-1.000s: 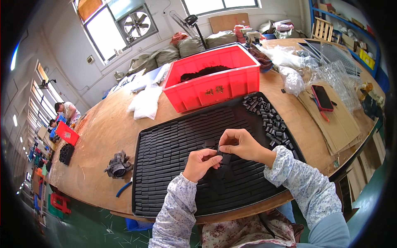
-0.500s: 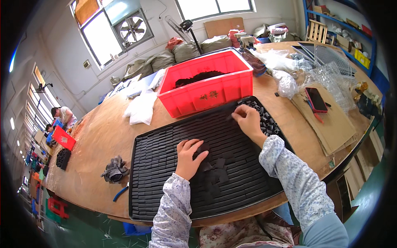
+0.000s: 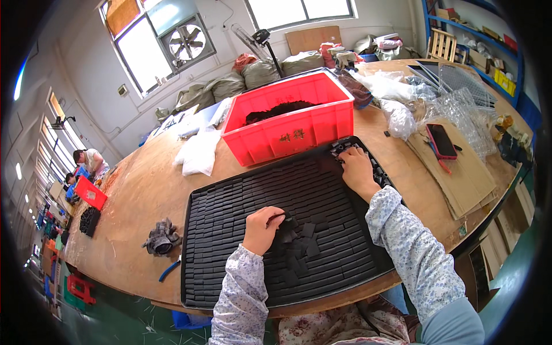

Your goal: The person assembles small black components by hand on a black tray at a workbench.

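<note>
A wide black tray [image 3: 191, 253] lies before me, lined with rows of small black blocks [image 3: 221, 224]. My left hand [image 3: 261, 231] is closed above the tray's middle, a thin flat black piece between thumb and fingers. Beside it, several loose flat black squares [image 3: 310, 246] lie scattered over the rows. Near the far right corner, my right hand [image 3: 359, 172] has its fingers bent down onto a heap of short black tubes [image 3: 379, 174] along the tray's right edge. Its fingertips are partly hidden, so what they pinch is unclear.
Behind the tray stands a red bin [image 3: 287, 138] of dark pieces. Grey gloves [image 3: 162, 237] and a blue-handled tool [image 3: 169, 270] lie left; a phone [image 3: 441, 141] rests on cardboard [image 3: 460, 178] at right. Plastic bags [image 3: 198, 152] sit nearby. Two people work far left.
My right hand has shifted slightly right, from the rows' far end onto the tubes. My left hand's fingers, spread over the loose squares before, have closed around a flat black piece.
</note>
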A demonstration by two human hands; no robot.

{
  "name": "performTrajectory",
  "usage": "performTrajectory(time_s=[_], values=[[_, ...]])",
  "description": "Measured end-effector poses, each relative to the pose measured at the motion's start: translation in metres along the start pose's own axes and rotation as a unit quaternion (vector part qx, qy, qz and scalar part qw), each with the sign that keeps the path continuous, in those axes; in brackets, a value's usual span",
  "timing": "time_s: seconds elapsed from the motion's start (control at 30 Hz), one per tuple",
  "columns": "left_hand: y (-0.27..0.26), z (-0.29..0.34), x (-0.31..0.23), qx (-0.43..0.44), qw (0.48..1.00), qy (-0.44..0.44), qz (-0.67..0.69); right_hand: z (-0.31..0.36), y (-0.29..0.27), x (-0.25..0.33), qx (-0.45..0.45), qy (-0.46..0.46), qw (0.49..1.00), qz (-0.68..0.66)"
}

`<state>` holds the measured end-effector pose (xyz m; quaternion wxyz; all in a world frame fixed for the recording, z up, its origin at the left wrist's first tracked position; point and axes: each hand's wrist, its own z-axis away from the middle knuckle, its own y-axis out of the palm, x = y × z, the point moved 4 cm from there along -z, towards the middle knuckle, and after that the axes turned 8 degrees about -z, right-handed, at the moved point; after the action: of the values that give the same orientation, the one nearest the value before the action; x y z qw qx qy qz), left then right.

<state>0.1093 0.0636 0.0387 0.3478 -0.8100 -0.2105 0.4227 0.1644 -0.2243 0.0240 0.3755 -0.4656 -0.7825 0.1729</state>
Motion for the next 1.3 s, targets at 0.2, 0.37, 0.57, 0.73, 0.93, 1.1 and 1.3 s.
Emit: performTrajectory(time_s=[0.2,0.37,0.57,0.73,0.93,1.1,1.3], values=[[0.003,0.002,-0.010,0.036,0.936,-0.098,0.337,0.000,-0.006,0.008,0.092,-0.014,0.993,0.074],[0.009,0.001,-0.011,0.066,0.927,-0.114,0.350,0.003,-0.001,0.000,0.119,-0.043,0.985,0.117],[0.007,0.006,-0.012,0.084,0.945,-0.108,0.296,-0.003,-0.026,0.042,0.016,-0.054,0.995,-0.088],[0.013,0.010,-0.010,0.121,0.928,-0.138,0.324,0.023,-0.009,0.089,0.190,0.041,0.877,-0.439],[0.013,0.008,-0.011,0.135,0.935,-0.119,0.304,0.044,-0.010,0.115,0.280,0.070,0.842,-0.456],[0.015,0.008,-0.022,0.115,0.936,-0.111,0.314,0.049,-0.004,0.110,0.265,0.131,0.781,-0.550],[0.012,0.007,-0.017,0.100,0.926,-0.123,0.342,0.050,-0.009,0.119,0.218,0.118,0.782,-0.571]])
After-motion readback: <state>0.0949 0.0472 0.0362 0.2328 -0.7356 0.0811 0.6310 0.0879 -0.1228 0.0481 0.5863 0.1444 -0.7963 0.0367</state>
